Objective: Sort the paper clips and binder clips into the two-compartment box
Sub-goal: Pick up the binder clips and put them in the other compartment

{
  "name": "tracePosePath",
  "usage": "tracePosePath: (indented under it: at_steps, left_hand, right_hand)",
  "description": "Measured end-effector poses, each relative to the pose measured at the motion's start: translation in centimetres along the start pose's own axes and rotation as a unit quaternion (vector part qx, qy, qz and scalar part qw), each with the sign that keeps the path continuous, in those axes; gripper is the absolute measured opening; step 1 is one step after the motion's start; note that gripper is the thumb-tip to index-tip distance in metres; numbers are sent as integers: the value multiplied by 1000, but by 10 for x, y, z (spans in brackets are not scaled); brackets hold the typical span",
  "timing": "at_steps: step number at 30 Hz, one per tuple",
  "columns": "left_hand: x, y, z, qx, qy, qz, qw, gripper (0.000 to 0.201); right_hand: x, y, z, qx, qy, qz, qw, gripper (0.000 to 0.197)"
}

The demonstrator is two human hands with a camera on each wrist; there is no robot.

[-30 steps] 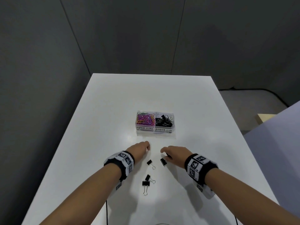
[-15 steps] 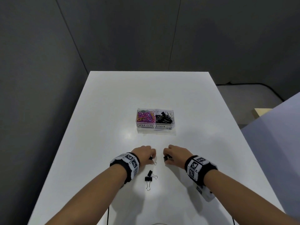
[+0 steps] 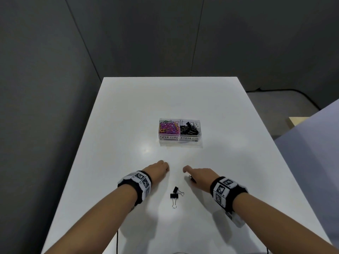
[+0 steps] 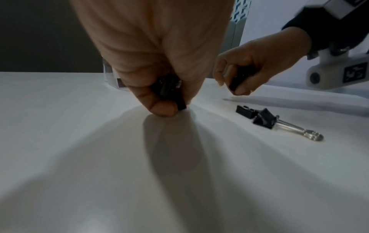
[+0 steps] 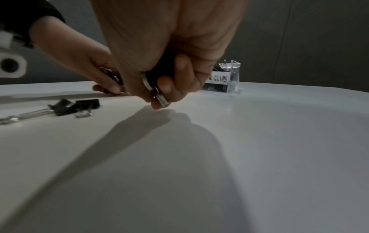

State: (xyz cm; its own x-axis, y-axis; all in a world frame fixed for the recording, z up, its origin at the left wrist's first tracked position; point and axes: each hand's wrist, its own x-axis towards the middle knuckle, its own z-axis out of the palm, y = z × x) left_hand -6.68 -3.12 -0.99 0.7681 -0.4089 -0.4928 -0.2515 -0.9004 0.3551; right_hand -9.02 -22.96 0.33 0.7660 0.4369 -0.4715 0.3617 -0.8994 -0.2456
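A clear two-compartment box (image 3: 179, 142) sits mid-table, coloured paper clips (image 3: 168, 127) on its left side and black binder clips (image 3: 189, 129) on its right. My left hand (image 3: 158, 170) pinches a black binder clip (image 4: 169, 93) just above the table. To its right, my right hand (image 3: 199, 177) grips another black binder clip (image 5: 159, 88) in curled fingers. Two more binder clips (image 3: 175, 195) lie touching each other on the table between my wrists, nearer to me.
The white table (image 3: 229, 162) stands against dark grey walls, its left edge next to the wall. A black cable (image 3: 117, 242) hangs at the near edge. A pale purple surface (image 3: 315, 153) rises at the right.
Both hands closed on a binder clip each and lifted them off the table, moving slightly toward the box. The two other clips stayed in place.
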Motion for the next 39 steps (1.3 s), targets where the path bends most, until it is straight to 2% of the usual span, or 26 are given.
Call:
tracePosePath:
  at_steps: [4, 8, 10, 15, 23, 26, 29, 34, 36, 39]
  left_hand:
    - [-9, 0, -1, -16, 1, 9, 1000, 27]
    - [-18, 6, -1, 12, -41, -3, 999, 24]
    - [-24, 13, 0, 42, -40, 8, 998, 27]
    - [-26, 34, 11, 106, -56, 1, 993, 53]
    - [-10, 37, 8, 34, -24, -21, 999, 28]
    - [-1, 34, 4, 43, -1, -19, 999, 28]
    - [8, 37, 2, 76, 2, -20, 997, 37]
    - [20, 43, 0, 97, 38, -8, 994, 30]
    - [24, 42, -2, 103, 32, -9, 994, 30]
    - [26, 36, -5, 62, 16, -15, 998, 30]
  right_hand:
    - [-3, -19, 3, -63, -36, -80, 994, 42]
    - [-5, -26, 13, -92, -52, -124, 987, 41]
    - [-6, -25, 18, -66, -43, -107, 991, 39]
    - [0, -22, 16, -1, -28, -41, 999, 30]
    - [5, -7, 8, 3, -34, -22, 999, 21]
    - [5, 3, 6, 4, -22, -20, 1000, 24]
    - [5, 12, 6, 7, -14, -15, 1000, 24]
    - [10, 29, -19, -3, -26, -10, 1000, 23]
    - [17, 37, -42, -3, -9, -4, 1000, 24]
    - [36, 42, -80, 20, 67, -20, 997, 20]
